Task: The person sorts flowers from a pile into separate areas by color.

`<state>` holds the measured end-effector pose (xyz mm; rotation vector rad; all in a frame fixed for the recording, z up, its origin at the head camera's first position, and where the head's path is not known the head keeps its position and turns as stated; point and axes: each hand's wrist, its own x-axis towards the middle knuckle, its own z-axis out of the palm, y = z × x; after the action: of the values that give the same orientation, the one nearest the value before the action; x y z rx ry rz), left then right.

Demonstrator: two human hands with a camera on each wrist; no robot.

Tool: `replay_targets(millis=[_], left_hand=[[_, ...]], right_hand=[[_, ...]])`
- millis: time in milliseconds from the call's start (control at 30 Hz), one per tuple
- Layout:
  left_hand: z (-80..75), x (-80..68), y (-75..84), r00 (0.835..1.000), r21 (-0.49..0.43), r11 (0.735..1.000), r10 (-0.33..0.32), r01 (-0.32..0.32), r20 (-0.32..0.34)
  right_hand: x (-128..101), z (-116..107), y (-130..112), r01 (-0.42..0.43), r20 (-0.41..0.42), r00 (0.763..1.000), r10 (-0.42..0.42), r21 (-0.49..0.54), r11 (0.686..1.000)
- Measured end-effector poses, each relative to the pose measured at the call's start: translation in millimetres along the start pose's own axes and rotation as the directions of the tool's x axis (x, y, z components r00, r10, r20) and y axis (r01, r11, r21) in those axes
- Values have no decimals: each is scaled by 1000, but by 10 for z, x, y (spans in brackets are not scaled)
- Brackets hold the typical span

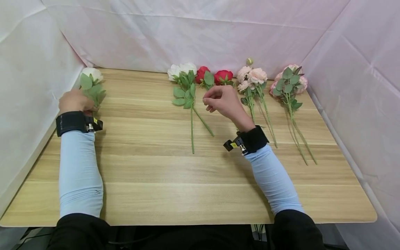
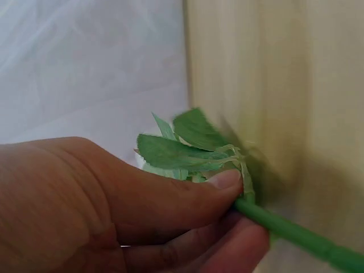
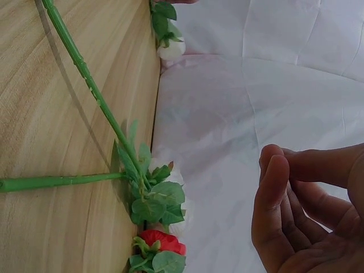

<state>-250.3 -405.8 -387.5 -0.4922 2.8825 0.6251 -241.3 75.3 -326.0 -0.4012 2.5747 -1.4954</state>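
Note:
My left hand (image 1: 75, 100) grips the green stem (image 2: 296, 230) of a white rose (image 1: 91, 74) at the table's far left edge, thumb pressed just below its leaves (image 2: 182, 151). My right hand (image 1: 215, 100) hovers over the middle of the table with its fingers (image 3: 273, 187) loosely curled and nothing in them. It is beside two white flowers (image 1: 182, 69) with crossed stems (image 3: 85, 74) and just in front of two red roses (image 1: 223, 76). Both flower groups lie flat on the wood.
A pale pink bunch (image 1: 254, 76) and a pink bunch with round green leaves (image 1: 289, 81) lie to the right. White and pink sheeting (image 1: 203, 31) walls in the wooden table (image 1: 187, 180) on three sides. The near half of the table is bare wood.

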Motion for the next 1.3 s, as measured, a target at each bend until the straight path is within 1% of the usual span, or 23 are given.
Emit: replay_targets(millis=[67, 167, 267, 333, 433, 533, 633, 733, 800, 900, 1033, 1133, 1233, 1300], left_hand=[[-42, -26, 21, 999, 20, 1000, 18, -17, -35], [-114, -67, 76, 996, -4, 999, 32, -33, -82], [-196, -121, 160, 994, -22, 999, 42, -44, -100], [-261, -176, 224, 994, -33, 998, 41, -44, -106], [-368, -278, 316, 990, -37, 998, 37, -42, -137], [-464, -389, 386, 982, -64, 997, 21, -33, -186], [-520, -474, 445, 968, -75, 996, 21, -41, -250], [-537, -531, 501, 960, -95, 994, 30, -58, -278], [-538, -552, 538, 963, -119, 991, 31, -65, -269], [-524, -550, 601, 970, -131, 987, 61, -94, -236], [-492, -539, 723, 963, -107, 980, 139, -167, -229], [-452, -561, 836, 961, -144, 969, 166, -200, -221], [-397, -586, 975, 960, -174, 956, 201, -236, -196], [-342, -599, 1093, 950, -152, 948, 249, -279, -191]], right_hand=[[1, 2, 8, 0, 1, 1000, 0, -2, 1000], [4, -2, 19, 10, -1, 1000, -10, -7, 1000], [3, -15, 23, 13, 1, 1000, -13, -10, 1000], [2, -28, 28, 10, -1, 1000, -10, -3, 1000], [3, -55, 38, 12, -9, 1000, -12, 4, 1000], [10, -84, 43, 26, -16, 1000, -25, 16, 1000], [12, -108, 40, 31, -15, 999, -31, 18, 999], [12, -122, 40, 25, -12, 1000, -25, 14, 1000], [13, -124, 43, 18, -10, 1000, -18, 12, 1000], [8, -121, 51, 18, -10, 1000, -18, 10, 1000], [11, -113, 67, 8, -3, 1000, -8, 11, 1000], [14, -105, 66, 8, -1, 1000, -8, 13, 1000], [11, -97, 65, 21, 0, 1000, -21, 8, 1000], [8, -93, 71, 25, 3, 1000, -25, 2, 1000]])
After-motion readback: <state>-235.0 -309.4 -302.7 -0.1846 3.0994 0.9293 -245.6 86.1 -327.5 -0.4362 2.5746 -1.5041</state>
